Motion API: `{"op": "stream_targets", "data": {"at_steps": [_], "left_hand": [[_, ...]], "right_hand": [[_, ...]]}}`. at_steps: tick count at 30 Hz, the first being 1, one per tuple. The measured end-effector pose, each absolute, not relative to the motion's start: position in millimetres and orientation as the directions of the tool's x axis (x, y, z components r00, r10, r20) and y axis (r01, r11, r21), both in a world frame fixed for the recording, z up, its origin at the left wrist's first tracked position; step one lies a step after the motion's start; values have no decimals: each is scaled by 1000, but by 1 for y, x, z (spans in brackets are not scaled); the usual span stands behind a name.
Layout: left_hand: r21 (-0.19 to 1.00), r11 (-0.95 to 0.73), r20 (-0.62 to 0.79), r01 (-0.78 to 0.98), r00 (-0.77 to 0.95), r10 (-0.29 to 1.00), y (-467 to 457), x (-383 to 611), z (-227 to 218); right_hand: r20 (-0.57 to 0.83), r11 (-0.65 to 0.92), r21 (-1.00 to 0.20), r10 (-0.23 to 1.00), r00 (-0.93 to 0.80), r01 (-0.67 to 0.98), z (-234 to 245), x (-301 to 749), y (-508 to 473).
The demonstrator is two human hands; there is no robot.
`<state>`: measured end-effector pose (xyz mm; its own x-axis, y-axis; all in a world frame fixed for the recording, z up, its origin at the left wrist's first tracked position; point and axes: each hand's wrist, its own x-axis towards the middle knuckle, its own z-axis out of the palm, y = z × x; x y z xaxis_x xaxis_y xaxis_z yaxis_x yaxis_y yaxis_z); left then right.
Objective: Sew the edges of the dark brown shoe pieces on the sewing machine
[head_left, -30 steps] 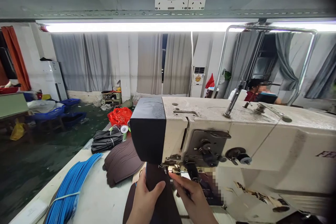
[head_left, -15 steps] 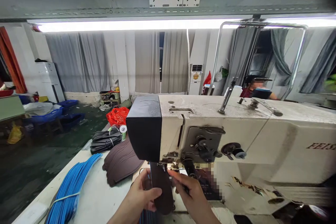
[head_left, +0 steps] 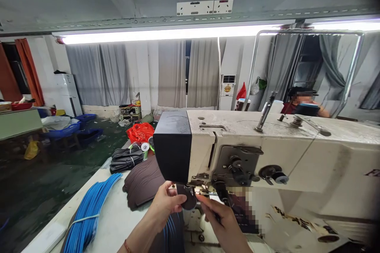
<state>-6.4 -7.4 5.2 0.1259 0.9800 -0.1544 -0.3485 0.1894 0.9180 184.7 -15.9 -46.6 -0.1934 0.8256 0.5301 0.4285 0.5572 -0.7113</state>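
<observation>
A sewing machine (head_left: 204, 154) with a cream body and a black end cover stands before me. Under its needle area lies a dark brown, round-ended flat piece (head_left: 189, 201). My left hand (head_left: 166, 201) pinches this piece at its left edge, thumb on top. On the other side, my right hand (head_left: 218, 215) has its index fingertip at the piece's right edge, with the other fingers curled. Something dark shows inside those curled fingers, too hidden to name. Below the left hand are dark strips with blue edges (head_left: 172, 231).
To the left lie stacked dark brown curved pieces (head_left: 142, 185), a tied blue-edged bundle (head_left: 86, 209), a black bundle (head_left: 126, 159) and a red plastic bag (head_left: 140, 131). A metal frame (head_left: 255, 63) rises behind the machine. Another person (head_left: 303, 101) sits beyond it.
The brown piece has gone further under the machine, so less of it shows on my side. Both hands stay at its edges. The view has shifted slightly left.
</observation>
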Motion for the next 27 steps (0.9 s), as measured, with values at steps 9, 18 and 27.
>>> {"op": "stream_targets", "data": {"at_steps": [9,18,27], "left_hand": [[719,143,-331,-680,-154,931,-40,34,-10],[975,-216,202,-49,-208,957,-44,16,0],[992,129,-111,-10,447,887,-28,-38,23]], "right_hand": [[480,508,-768,860,-176,389,-37,181,-22],[524,557,-752,830,-193,353,-36,182,-23],[533,557,-738,827,-177,382,-34,181,-24]]}}
